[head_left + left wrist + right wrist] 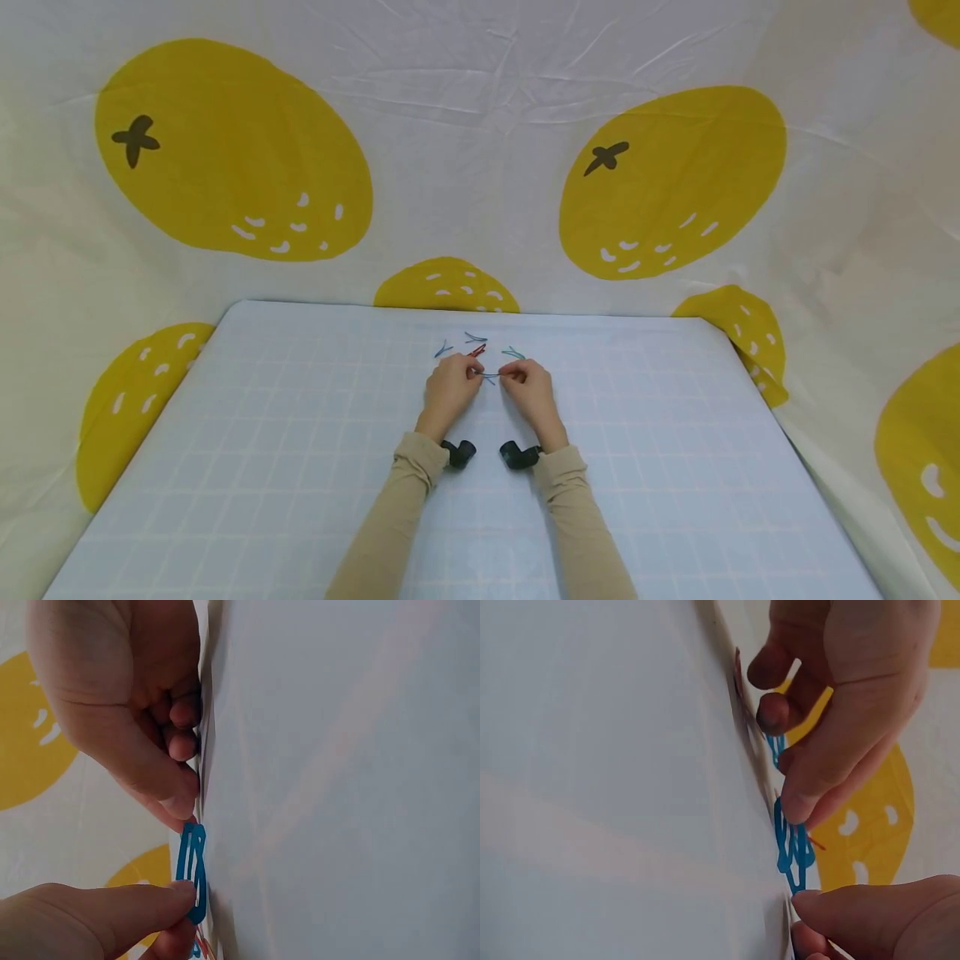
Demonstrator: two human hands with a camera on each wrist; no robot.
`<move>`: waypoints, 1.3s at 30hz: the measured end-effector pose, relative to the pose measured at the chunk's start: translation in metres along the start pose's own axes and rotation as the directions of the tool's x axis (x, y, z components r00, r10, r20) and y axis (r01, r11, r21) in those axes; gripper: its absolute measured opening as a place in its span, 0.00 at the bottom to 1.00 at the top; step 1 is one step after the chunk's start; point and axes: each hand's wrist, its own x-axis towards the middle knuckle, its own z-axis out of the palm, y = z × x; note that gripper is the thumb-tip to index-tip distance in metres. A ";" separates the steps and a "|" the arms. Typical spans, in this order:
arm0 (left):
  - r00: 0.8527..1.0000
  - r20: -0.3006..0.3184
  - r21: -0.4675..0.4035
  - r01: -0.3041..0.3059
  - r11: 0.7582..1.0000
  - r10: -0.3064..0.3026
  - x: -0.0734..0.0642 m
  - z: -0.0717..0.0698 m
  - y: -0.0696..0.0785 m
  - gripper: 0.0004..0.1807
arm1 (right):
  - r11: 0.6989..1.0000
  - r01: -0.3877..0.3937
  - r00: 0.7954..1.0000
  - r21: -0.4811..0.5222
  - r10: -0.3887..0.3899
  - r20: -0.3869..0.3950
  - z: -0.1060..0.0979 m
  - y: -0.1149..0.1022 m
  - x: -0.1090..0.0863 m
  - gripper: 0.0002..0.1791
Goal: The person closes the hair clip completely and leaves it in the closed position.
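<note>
Farthest left, just beyond the person's left hand (pixel 452 387), a thin, forked light-blue hair clip (pixel 444 349) lies aslant, its far end turned rightward. The left hand itself has thumb and finger pinched together on one end of a slim, elongated bright-blue snap clip (pixel 201 864) with open loops. Beyond that hand and to its right, a forked darker-blue hair clip (pixel 476 337) lies nearly crosswise; nearer, right by the fingertips, a narrow red hair clip (pixel 477 351) slants away to the right. The bright-blue snap clip spans the gap between the hands, its long axis running crosswise from the left fingertips to the right ones; which way its narrow end points cannot be told. Just beyond the person's right hand (pixel 532 392), a V-shaped teal hair clip (pixel 513 353) lies mostly crosswise. The right hand, rightmost, pinches the snap clip's other end between thumb and finger, over the pale-blue checked tablecloth (pixel 675 467).
</note>
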 end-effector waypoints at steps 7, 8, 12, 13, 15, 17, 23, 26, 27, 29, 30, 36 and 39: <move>1.000 0.001 0.006 -0.010 1.000 0.010 0.001 0.001 0.000 0.02 | 1.000 0.019 1.000 -0.016 -0.019 -0.010 0.002 0.000 0.001 0.03; 1.000 0.001 0.005 -0.012 1.000 0.012 0.001 0.000 0.000 0.02 | 1.000 0.021 1.000 -0.017 -0.021 -0.010 0.002 0.000 0.000 0.03; 1.000 0.004 -0.001 -0.018 1.000 0.018 0.000 -0.001 0.001 0.02 | 1.000 0.020 1.000 -0.016 -0.020 -0.006 0.000 -0.001 0.000 0.02; 1.000 0.005 -0.002 -0.020 1.000 0.020 0.000 -0.001 0.001 0.02 | 1.000 0.021 1.000 -0.015 -0.021 -0.003 -0.001 -0.002 -0.001 0.02; 1.000 0.007 -0.003 -0.022 1.000 0.022 0.000 -0.002 0.001 0.02 | 1.000 0.020 1.000 -0.015 -0.020 0.002 -0.002 -0.002 0.000 0.03; 1.000 0.008 -0.003 -0.025 1.000 0.025 0.000 -0.004 0.002 0.02 | 1.000 0.020 1.000 -0.014 -0.020 0.009 -0.003 -0.002 0.000 0.03; 0.999 0.007 -0.011 -0.043 0.999 0.043 -0.003 -0.008 0.004 0.02 | 0.998 0.056 0.998 0.027 -0.056 0.004 -0.005 -0.002 0.001 0.03; 0.998 0.009 -0.013 -0.061 0.998 0.061 -0.004 -0.010 0.005 0.02 | 0.996 0.067 0.998 0.058 -0.066 -0.006 -0.006 -0.003 0.001 0.03; 0.998 0.010 -0.016 -0.067 0.998 0.068 -0.005 -0.011 0.006 0.02 | 0.996 0.066 0.998 0.067 -0.066 -0.006 -0.007 -0.004 0.001 0.04; 0.997 0.014 -0.023 -0.081 0.996 0.081 -0.006 -0.013 0.006 0.02 | 0.994 0.067 0.998 0.083 -0.067 -0.005 -0.008 -0.005 0.001 0.04; 0.996 0.016 -0.021 -0.087 0.996 0.087 -0.006 -0.014 0.006 0.02 | 0.994 0.066 0.998 0.092 -0.065 -0.004 -0.008 -0.006 0.002 0.04; 0.991 0.015 -0.023 -0.135 0.991 0.135 -0.010 -0.016 0.004 0.02 | 0.989 0.090 0.996 0.119 -0.090 -0.003 -0.012 -0.013 0.000 0.03; 0.986 -0.008 -0.053 -0.168 0.984 0.167 -0.013 -0.018 0.003 0.02 | 0.986 0.120 0.993 0.118 -0.121 -0.004 -0.015 -0.016 -0.001 0.03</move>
